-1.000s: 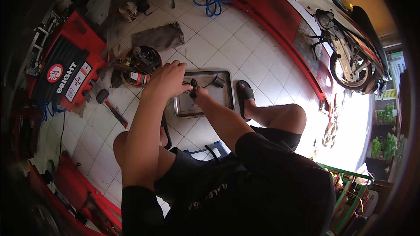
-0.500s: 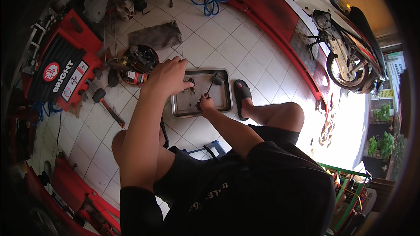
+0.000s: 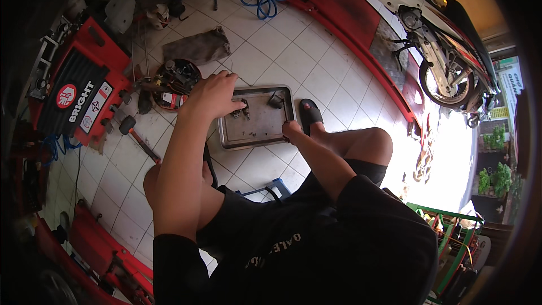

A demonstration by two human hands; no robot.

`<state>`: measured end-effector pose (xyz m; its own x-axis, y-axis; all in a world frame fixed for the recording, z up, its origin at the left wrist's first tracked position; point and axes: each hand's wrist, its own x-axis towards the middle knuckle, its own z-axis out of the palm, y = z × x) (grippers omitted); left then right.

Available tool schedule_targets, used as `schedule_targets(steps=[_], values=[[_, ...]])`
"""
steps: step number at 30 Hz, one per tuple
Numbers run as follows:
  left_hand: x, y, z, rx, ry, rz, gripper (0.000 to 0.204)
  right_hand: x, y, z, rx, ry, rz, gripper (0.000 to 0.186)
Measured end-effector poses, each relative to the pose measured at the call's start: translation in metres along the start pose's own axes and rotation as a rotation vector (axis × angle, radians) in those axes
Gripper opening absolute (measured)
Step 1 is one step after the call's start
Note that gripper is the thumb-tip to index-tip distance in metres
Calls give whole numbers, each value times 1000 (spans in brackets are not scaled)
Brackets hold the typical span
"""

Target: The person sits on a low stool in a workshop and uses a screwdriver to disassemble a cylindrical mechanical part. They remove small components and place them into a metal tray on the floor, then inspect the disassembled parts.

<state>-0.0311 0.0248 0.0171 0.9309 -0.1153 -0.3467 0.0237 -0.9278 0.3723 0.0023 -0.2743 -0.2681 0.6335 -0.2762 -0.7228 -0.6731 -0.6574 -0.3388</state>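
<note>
"How are the hands placed?"

"The left hand (image 3: pixel 212 95) is held spread, its thumb just beside the metal part (image 3: pixel 245 112) in the tray (image 3: pixel 265 120). The right hand (image 3: pixel 290 131) is curled at the right rim; whether anything is pinched cannot be told."

"And good handling?"

"Loose bits (image 3: pixel 251 134) should be kept unknocked."
</note>
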Motion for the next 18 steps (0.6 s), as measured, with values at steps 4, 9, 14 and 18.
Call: schedule_targets(steps=[4, 9, 14, 18], values=[[5, 0, 2, 7, 0, 25, 72, 18, 23, -10, -136, -108, -106, 26], [5, -1, 5, 11, -2, 14, 71, 19, 2, -11, -503, -283, -287, 28], [6, -4, 4, 14, -3, 8, 72, -1, 7, -8, -538, -100, -463, 29], [10, -3, 6, 21, 6, 17, 74, -6, 59, 12, -479, -7, -696, 29]])
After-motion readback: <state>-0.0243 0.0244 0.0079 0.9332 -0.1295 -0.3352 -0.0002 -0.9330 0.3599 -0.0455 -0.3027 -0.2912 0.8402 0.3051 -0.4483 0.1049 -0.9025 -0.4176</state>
